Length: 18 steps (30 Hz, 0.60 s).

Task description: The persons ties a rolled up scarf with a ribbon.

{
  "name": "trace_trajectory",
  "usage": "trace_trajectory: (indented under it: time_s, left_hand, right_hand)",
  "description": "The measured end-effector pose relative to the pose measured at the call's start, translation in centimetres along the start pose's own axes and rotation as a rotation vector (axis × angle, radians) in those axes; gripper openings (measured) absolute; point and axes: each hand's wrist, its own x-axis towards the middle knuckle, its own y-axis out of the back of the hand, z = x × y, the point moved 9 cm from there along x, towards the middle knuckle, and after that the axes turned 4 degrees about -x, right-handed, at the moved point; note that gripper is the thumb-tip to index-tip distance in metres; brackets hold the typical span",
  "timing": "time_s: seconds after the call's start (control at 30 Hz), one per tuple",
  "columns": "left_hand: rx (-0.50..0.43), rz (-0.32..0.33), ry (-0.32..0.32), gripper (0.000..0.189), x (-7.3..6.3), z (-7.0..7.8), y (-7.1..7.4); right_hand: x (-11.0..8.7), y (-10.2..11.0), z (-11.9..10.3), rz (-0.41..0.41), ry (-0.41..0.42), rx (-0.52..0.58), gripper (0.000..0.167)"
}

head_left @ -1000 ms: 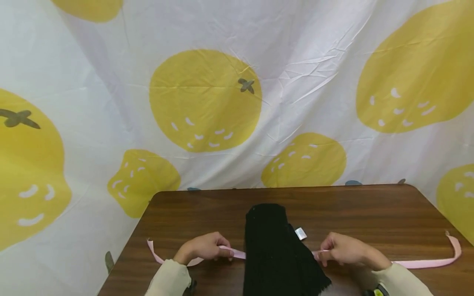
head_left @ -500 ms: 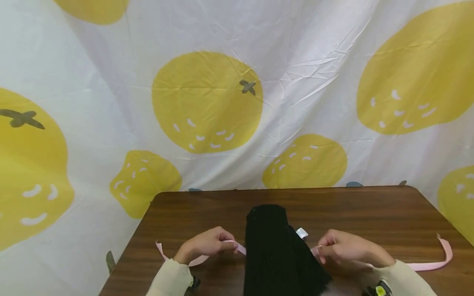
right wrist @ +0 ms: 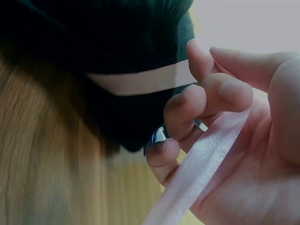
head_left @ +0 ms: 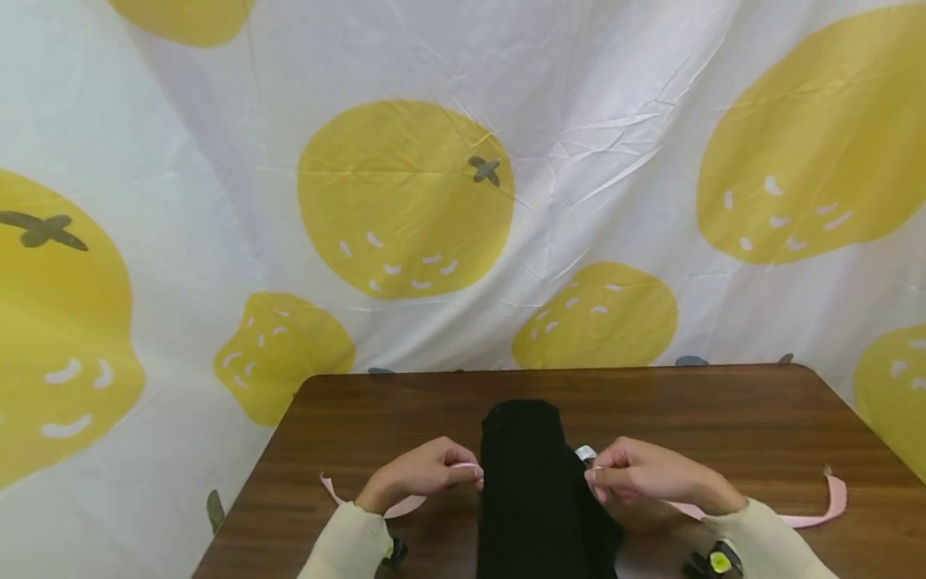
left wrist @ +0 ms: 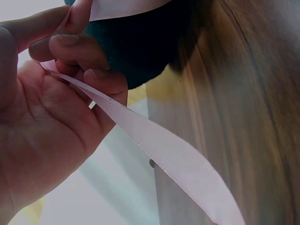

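A folded black knit cloth (head_left: 531, 490) lies lengthwise on the table, a small white tag (head_left: 584, 453) at its right side. A pink ribbon (right wrist: 143, 83) runs across the cloth's underside in the right wrist view. My left hand (head_left: 428, 469) pinches the ribbon close to the cloth's left edge; the ribbon's left tail (left wrist: 173, 152) trails across the palm. On the opposite edge, beside the tag, my right hand (head_left: 644, 470) pinches the ribbon between thumb and forefinger. Its right tail (head_left: 813, 519) curls out over the table beyond the wrist.
The brown wooden table (head_left: 405, 414) has rounded far corners. Behind it hangs a white curtain (head_left: 405, 338) printed with yellow fruit. Black devices (head_left: 719, 561) are strapped at both wrists, next to pale sleeves (head_left: 347, 543).
Both hands have moved inward and slightly up toward the cloth, still pinching the ribbon. The ribbon's tails have been drawn in, and the cloth's right lower flap has pulled in.
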Motion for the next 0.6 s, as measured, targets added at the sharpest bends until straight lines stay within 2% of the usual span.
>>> trace_trajectory:
  time_s: [0.27,0.47,0.6]
  left_hand:
    - [-0.001,-0.016,-0.028,0.029,0.4,0.0,-0.4]
    - [0.001,-0.013,-0.023,0.028,0.5,0.0,-0.3]
    - [0.039,0.004,-0.018,0.027,0.5,0.2,0.0]
  right_hand:
    - [1.4,-1.0,-0.9,-0.032,0.012,0.052,0.039]
    - [1.7,-1.1,-1.1,-0.023,0.003,0.021,0.040]
    - [1.8,-1.0,-1.0,-0.019,-0.006,0.006,0.040]
